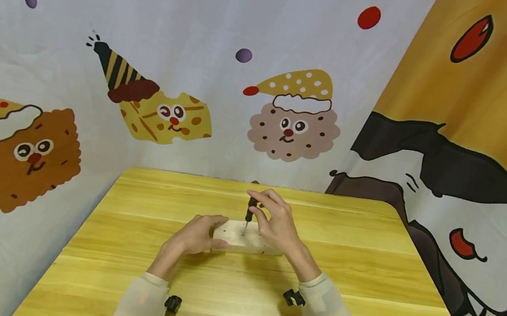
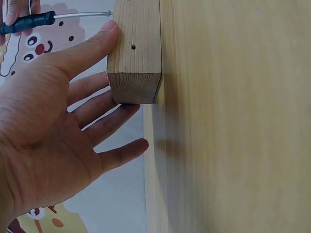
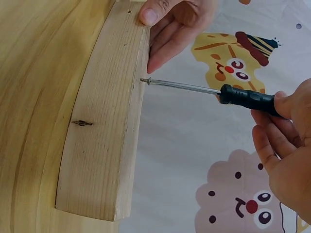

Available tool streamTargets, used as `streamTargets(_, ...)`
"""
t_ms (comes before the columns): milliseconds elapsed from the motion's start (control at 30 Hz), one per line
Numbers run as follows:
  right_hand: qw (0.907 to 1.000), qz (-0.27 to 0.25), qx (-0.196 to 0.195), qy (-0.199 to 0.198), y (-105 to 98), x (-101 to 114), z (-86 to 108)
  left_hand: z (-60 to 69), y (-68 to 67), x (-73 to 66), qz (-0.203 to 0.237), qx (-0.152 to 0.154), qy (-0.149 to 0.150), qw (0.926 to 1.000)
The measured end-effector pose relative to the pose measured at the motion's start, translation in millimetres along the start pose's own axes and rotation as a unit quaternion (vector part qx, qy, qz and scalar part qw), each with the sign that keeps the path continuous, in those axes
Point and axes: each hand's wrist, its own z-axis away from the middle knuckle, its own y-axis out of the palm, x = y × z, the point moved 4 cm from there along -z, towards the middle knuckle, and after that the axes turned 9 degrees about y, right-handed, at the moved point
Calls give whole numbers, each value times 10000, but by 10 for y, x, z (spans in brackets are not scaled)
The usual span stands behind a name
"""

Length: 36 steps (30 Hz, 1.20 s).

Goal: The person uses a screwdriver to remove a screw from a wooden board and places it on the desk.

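A pale wooden block (image 1: pixel 232 234) lies on the yellow wood-grained table (image 1: pixel 229 291), just below the middle of the head view, its long side running left to right. At its left end I see the left hand (image 1: pixel 197 234) gripping it, thumb on the near side and fingers reaching round the far side; in the left wrist view the little finger sticks out, spread apart from the others. The right hand (image 1: pixel 278 226), right of centre, pinches the black handle of a screwdriver (image 1: pixel 249 211) between thumb and fingers. The tool stands nearly upright, leaning slightly, its shaft pointing down at the block. Near the upper middle of the right wrist view, its tip meets a small screw (image 3: pixel 145 80) standing proud of the wood. A dark knot (image 3: pixel 82 123) marks the face of the block left of there.

Both arms come in from the bottom edge in cream sleeves (image 1: pixel 143 299), with a black device (image 1: pixel 173 303) at each wrist. Behind the table, a white cloth (image 1: pixel 194 21) printed with cartoon biscuits and cheese fills the upper frame.
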Motion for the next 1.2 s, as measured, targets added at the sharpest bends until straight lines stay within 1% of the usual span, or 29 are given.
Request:
streamTargets(333, 9997, -89, 220, 56, 16, 2, 13, 13, 17, 24, 59, 30, -59, 10000)
streamTargets(500, 9999, -59, 87, 50, 19, -12, 15, 19, 27, 28, 78, 60, -74, 9999)
streamTargets(767, 9996, 92, -209, -153, 11, -1, -16, 6, 11, 8, 40, 6, -42, 10000)
streamTargets(1200, 9998, 4, -217, -8, 1, -19, 2, 0, 14, 11, 27, 16, -24, 10000)
